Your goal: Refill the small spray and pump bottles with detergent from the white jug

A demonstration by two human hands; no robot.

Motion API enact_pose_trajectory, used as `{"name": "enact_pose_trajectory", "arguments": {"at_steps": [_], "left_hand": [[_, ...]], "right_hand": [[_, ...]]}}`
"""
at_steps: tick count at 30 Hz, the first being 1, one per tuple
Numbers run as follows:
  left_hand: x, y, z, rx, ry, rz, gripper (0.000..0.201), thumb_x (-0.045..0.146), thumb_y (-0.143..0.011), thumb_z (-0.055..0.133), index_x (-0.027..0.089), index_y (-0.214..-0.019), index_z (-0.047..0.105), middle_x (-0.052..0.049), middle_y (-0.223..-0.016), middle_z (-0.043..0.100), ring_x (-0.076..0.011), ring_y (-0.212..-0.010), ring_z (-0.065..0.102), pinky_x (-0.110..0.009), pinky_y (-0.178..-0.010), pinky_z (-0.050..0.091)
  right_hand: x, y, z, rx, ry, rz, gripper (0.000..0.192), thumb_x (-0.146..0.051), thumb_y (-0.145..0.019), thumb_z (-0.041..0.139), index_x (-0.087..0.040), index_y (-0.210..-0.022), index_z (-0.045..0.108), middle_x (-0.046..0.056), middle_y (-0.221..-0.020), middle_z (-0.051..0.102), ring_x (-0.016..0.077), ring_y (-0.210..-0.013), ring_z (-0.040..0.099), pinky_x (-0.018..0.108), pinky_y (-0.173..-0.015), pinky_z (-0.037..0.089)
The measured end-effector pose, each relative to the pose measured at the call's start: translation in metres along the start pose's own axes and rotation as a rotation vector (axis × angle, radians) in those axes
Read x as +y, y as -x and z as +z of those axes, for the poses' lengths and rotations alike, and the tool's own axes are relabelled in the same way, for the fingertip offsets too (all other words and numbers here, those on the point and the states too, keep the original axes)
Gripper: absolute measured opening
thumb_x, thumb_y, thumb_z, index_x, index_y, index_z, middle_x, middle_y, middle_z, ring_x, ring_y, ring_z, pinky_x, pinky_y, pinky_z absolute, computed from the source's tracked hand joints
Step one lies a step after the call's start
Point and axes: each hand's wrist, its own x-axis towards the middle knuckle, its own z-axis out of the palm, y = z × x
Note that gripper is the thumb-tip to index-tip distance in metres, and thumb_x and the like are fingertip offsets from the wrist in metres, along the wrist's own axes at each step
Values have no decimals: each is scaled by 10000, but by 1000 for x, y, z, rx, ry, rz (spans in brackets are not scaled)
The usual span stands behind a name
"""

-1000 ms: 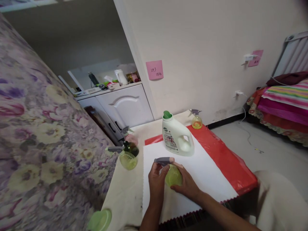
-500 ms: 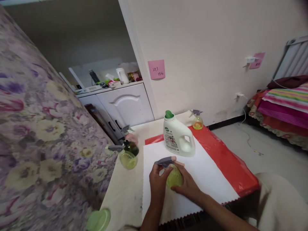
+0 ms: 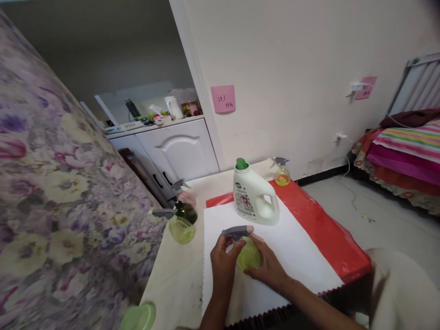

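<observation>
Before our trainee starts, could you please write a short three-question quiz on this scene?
1. True or false: the large pale-green plastic jug stands on the white rectangular sheet.
2. The left hand and right hand are both on: A) the jug; B) a round translucent yellow-green spray bottle; C) a red ceramic mug.
3. How many pink square paper notes are on the pale wall?
Key: 1 true; 2 B; 3 two.

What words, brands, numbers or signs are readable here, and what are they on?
"243", possibly "293": left pink note on the wall; its lower line is unclear.
Right pink note: writing too small to read.
Pale green jug: label printing too blurred to read.
Held spray bottle: no text visible.
</observation>
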Motion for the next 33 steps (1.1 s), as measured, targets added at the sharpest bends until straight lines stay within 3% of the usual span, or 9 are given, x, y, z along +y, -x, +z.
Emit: {"name": "enact_pose_trajectory", "arguments": {"at_steps": [11, 17, 22, 33], "left_hand": [[-8, 3, 5, 89, 50, 32, 308, 317, -661, 778, 189, -885, 611, -25, -853, 718, -201, -807, 660, -309, -746, 502], [3, -1, 1, -72, 87, 14, 292, 304, -704, 741, 183, -954, 649, -52, -932, 730, -217, -885, 660, -324, -803, 502], [4, -7, -8, -186, 65, 10, 244, 319, -749, 693, 189, -955, 684, -48, -957, 733, -231, -925, 655, -324, -817, 500], [11, -2, -9, -232, 63, 38, 311, 355, -830, 619, 191, -1093, 651, -88, -1159, 687, -264, -1115, 604, -365, -956, 456]], "right_hand": [[3, -1, 3, 6, 1, 30, 824, -226, -569, 823, -264, -1311, 467, 78, -1272, 554, 298, -1189, 508, 467, -1039, 397], [2, -2, 1, -3, -47, 18, 853, -242, -597, 816, -283, -1357, 432, 82, -1346, 510, 327, -1258, 448, 498, -1066, 352], [2, -1, 1, -15, -71, 79, 818, -242, -601, 815, -273, -1339, 462, 69, -1239, 554, 303, -1171, 511, 480, -1019, 400], [-5, -3, -1, -3, -88, 69, 783, -233, -595, 818, -282, -1301, 481, 51, -1200, 566, 293, -1137, 526, 453, -992, 414]]}}
